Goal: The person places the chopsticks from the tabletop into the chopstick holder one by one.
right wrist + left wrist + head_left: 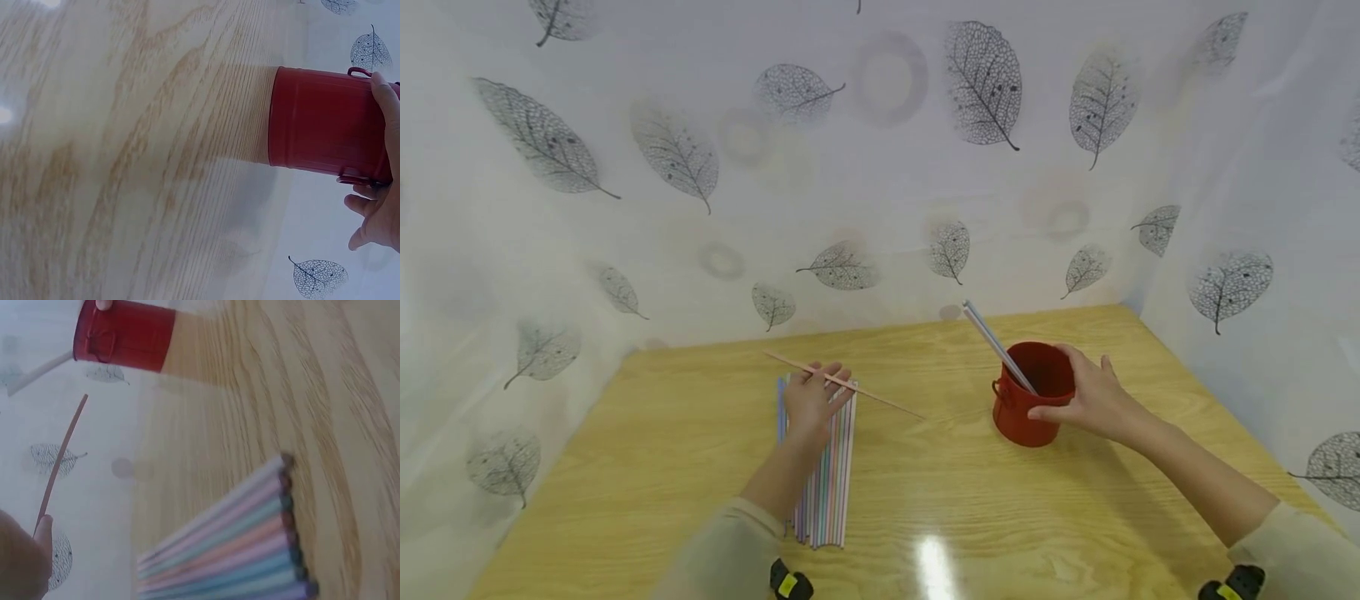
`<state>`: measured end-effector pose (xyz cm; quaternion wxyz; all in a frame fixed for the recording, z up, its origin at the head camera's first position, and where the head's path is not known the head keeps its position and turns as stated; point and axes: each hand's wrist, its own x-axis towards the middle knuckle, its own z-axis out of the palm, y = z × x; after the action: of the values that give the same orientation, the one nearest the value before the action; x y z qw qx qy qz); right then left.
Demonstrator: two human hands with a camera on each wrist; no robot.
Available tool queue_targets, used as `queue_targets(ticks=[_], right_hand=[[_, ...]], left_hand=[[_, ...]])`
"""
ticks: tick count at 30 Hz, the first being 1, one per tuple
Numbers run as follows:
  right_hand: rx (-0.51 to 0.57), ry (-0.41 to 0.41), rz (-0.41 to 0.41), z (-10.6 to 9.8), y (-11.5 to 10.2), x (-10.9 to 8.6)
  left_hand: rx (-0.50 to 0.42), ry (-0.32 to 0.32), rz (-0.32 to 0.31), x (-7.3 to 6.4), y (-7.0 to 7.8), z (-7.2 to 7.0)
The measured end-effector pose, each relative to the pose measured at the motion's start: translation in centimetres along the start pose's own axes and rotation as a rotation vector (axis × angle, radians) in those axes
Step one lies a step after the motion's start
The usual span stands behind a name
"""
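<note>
My left hand holds a thin pink, straw-like stick crosswise, one end pointing toward the bucket. Beneath this hand lies a row of pastel sticks, side by side; the hand and forearm cover part of them. In the left wrist view a fingertip lies against the pink stick. My right hand grips the rim of a red bucket, thumb at the near side and fingers at the far side. A few pale sticks lean out of the bucket toward the left.
The wooden table ends at a pale curtain printed with leaves, which rises behind it and along both sides. A small wire handle loop sticks out from the bucket's left side. Light glares off the table's front.
</note>
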<state>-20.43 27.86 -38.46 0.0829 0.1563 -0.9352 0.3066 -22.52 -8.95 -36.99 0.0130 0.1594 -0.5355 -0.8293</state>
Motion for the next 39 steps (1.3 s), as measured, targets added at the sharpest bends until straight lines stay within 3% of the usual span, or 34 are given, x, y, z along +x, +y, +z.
queue_targets(ticks=[9,18,25,31,39], right_hand=[[-0.028,-0.008,0.009,-0.1,0.0,0.1],[-0.028,0.000,-0.001,-0.2,0.1,0.0],[-0.010,0.022,-0.009,0.0,0.3,0.0],[-0.022,0.019,-0.013,0.1,0.4,-0.1],[-0.016,0.013,-0.014,0.1,0.2,-0.1]], left_hand=[[-0.127,0.001,0.044,-1.2,-0.6,3.3],[-0.271,0.013,0.014,-2.4,-0.9,7.6],[-0.264,0.017,0.041,-3.5,-1.8,10.8],[-0.236,-0.002,0.094,-3.6,-3.0,12.0],[-0.179,-0.060,0.217,-4.0,-3.6,13.4]])
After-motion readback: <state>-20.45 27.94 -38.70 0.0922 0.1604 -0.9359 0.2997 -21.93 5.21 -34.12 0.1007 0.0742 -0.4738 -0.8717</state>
